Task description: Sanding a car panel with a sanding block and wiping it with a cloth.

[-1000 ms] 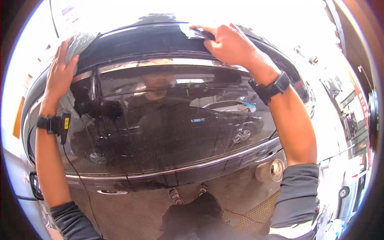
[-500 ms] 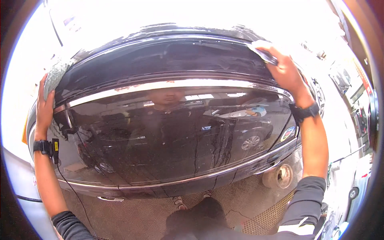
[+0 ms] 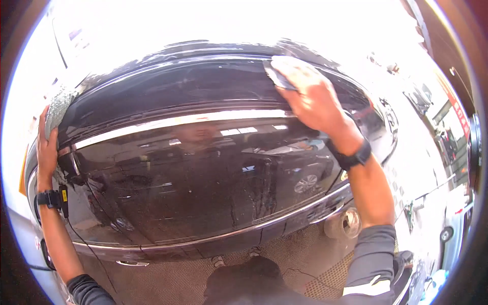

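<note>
A dark, glossy car body (image 3: pixel 203 183) with a bright horizontal strip (image 3: pixel 203 121) curves across in front of me. My right hand (image 3: pixel 310 96) presses a flat grey pad (image 3: pixel 278 79) on the dark panel above the strip, right of centre. Its fingers are bent over the pad, and glare washes out the fingertips. At the far left my left hand (image 3: pixel 47 152) is on the car's corner, thumb and fingers around a pale grey, rough-textured cloth (image 3: pixel 61 108). Part of that cloth fades into the glare. Both wrists wear black bands.
A pale round tub (image 3: pixel 334 223) stands on the floor below the car's right end, near a yellowish perforated mat (image 3: pixel 328 277). A thin cable hangs from the box at my left wrist. Another vehicle (image 3: pixel 447 234) is at the far right.
My right hand has slid left along the dark panel with the grey pad under it. The left hand stays at the same corner. The whole view has shifted slightly.
</note>
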{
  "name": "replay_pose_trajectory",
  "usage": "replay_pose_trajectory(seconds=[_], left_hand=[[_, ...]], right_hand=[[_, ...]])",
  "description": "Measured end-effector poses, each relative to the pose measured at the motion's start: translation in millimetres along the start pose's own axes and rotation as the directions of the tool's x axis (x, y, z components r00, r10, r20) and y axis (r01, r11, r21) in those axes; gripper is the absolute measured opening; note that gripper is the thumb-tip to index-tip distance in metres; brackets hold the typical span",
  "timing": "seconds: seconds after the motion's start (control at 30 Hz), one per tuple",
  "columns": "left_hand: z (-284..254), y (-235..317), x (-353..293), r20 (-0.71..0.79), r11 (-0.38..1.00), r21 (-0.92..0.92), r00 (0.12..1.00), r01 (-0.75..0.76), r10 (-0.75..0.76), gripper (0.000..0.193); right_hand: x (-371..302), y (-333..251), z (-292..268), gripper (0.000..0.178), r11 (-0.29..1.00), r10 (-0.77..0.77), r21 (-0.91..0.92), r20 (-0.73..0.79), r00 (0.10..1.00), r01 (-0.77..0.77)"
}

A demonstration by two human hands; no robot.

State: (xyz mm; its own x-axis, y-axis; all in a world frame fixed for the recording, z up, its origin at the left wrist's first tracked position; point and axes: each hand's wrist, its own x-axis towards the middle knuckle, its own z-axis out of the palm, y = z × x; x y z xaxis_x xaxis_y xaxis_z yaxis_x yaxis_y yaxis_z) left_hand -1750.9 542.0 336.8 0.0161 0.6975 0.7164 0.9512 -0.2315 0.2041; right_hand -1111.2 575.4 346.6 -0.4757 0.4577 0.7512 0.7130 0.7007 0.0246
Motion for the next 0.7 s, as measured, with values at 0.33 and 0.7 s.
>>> replay_pose_trajectory(seconds=[0.33,0.7], left_hand=[[11.1,20.9,2.4,-0.081,0.998,0.037,0.996,-0.043,0.046,0.059],[5.0,40.9,3.5,-0.124,0.991,0.116,0.989,-0.068,0.083,0.055]], right_hand=[[-69.0,37.2,-41.7,0.038,0.912,0.373,-0.185,0.006,0.928,-0.366],[130.3,-195.0,127.8,0.039,0.856,-0.431,-0.231,0.174,0.886,0.462]])
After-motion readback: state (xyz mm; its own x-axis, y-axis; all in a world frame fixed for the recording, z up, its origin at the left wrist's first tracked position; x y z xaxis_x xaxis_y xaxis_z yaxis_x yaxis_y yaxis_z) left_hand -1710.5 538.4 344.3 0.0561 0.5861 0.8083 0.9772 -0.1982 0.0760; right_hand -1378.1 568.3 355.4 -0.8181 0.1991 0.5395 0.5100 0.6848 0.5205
